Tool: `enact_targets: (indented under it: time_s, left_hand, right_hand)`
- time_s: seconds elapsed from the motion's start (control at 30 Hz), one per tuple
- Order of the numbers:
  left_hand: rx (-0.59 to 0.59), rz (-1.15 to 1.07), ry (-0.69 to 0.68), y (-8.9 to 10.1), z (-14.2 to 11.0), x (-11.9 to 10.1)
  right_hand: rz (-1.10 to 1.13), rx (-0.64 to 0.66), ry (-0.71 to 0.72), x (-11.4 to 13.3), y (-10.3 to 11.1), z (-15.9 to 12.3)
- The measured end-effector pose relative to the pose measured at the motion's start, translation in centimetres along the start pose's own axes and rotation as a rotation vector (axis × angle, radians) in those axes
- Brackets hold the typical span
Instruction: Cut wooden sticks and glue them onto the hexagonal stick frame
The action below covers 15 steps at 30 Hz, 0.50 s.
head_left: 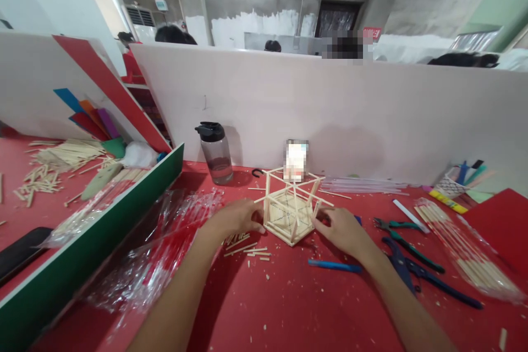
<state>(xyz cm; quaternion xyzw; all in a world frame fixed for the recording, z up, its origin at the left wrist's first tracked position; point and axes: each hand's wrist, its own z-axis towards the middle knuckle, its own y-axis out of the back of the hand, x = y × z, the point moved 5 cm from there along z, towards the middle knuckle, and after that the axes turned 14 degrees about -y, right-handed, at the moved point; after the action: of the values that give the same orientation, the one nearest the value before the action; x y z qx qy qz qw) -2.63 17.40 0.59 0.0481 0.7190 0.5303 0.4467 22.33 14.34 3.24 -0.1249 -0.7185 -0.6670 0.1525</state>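
A small pentagon-shaped frame of thin wooden sticks, with posts, a slatted floor and sticks crossing the top, stands on the red table in front of me. My left hand is at its left corner, fingers bent in against the sticks. On the opposite side, my right hand has thumb and fingers closed around the right corner post; its fingertips are partly hidden. Short cut sticks lie beside my left hand. A blue pen rests below my right hand.
Green-handled cutters and blue pliers lie to the right, near bagged sticks. A water bottle and a lit phone stand by the white partition. Plastic wrapping and a green divider are left.
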Motion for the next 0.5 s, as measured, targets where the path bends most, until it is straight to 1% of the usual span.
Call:
enact_targets:
  time_s: [0.13,0.27,0.37,0.5]
  left_hand:
    - [-0.021,0.019,-0.019,-0.9,0.8,1.3]
    - [-0.070,0.028,-0.010,-0.4,0.3,1.8]
    - [-0.007,-0.042,-0.052,-0.2,-0.4,0.8]
    - [0.106,-0.168,-0.103,-0.6,-0.7,-1.8]
  right_hand:
    - [0.012,0.010,0.004,0.2,-0.2,-0.1]
    - [0.027,0.006,-0.004,0.7,-0.4,-0.2]
    - [0.021,-0.015,-0.026,0.8,-0.6,-0.2]
    - [0.021,-0.031,-0.039,0.7,-0.8,-0.1]
